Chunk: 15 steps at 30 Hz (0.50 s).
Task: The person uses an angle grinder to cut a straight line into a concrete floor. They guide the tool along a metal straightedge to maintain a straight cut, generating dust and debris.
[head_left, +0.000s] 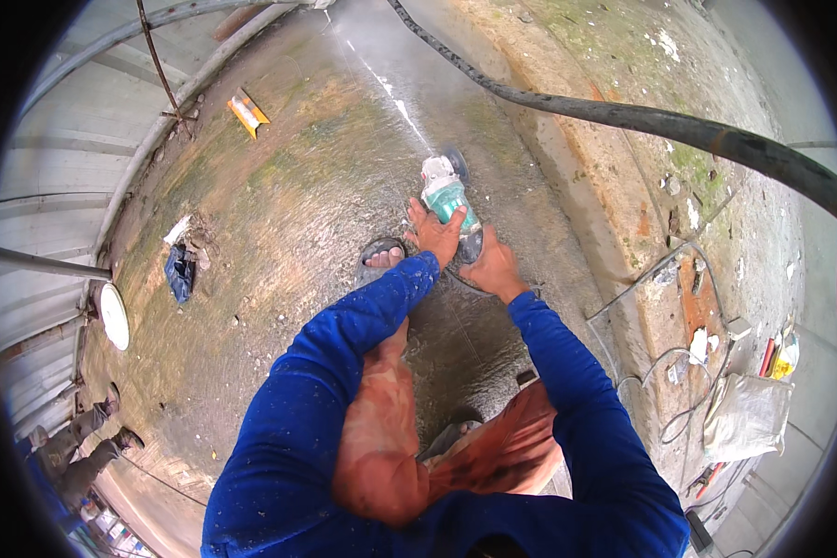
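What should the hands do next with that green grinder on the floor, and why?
Probably ease the green grinder a little farther along the pale line on the concrete floor. Both the left hand and right hand grip it, and its disc sits at the line's near end.

We are seeing an angle grinder (446, 197) with a shiny green plastic body and a dull grey metal head. The concrete floor (279, 214) is looking rough, damp and stained with green and brown. Our sleeves (344, 353) are looking like soft blue cloth. The thick hose (679, 126) overhead is looking like dark, matt rubber with rusty spots. A white sack (746, 416) is looking like crinkly woven plastic
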Each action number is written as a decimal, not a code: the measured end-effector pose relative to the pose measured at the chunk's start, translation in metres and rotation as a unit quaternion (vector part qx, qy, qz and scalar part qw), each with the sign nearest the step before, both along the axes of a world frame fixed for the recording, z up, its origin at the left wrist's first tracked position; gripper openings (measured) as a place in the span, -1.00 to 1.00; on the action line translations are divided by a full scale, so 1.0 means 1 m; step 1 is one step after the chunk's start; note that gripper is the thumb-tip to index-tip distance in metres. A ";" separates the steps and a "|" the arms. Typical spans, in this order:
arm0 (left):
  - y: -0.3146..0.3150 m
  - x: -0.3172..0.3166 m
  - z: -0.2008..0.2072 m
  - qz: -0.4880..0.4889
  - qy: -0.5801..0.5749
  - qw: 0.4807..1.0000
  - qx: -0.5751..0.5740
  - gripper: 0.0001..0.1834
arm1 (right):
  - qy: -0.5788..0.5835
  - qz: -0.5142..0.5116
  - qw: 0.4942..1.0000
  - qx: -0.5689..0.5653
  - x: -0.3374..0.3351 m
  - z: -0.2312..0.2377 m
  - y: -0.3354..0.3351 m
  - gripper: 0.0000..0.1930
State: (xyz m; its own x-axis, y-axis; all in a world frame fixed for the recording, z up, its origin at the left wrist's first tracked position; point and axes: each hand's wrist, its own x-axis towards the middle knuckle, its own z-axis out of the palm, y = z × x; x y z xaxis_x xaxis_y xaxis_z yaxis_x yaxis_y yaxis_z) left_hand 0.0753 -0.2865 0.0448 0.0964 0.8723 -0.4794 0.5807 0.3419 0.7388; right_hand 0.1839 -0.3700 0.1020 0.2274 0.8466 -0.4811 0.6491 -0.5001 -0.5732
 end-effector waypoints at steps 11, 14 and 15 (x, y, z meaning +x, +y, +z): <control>-0.024 -0.002 0.008 -0.067 -0.079 0.994 0.029 -0.14 | 0.020 -0.056 0.993 0.098 0.043 0.026 -0.054 -0.29; -0.026 -0.013 -0.002 -0.133 -0.007 0.991 0.033 -0.21 | 0.021 -0.091 0.988 0.124 0.053 0.032 -0.084 -0.34; -0.026 -0.014 -0.002 -0.160 0.025 0.986 0.031 -0.22 | 0.025 -0.101 0.985 0.135 0.056 0.035 -0.095 -0.35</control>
State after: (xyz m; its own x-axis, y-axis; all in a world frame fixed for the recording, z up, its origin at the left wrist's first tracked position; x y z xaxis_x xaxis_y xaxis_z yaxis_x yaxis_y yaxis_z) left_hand 0.0616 -0.3123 0.0428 0.3487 0.8288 -0.4376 0.6879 0.0907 0.7201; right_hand 0.2395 -0.4647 0.1372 0.3863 0.8851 -0.2594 0.5200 -0.4413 -0.7313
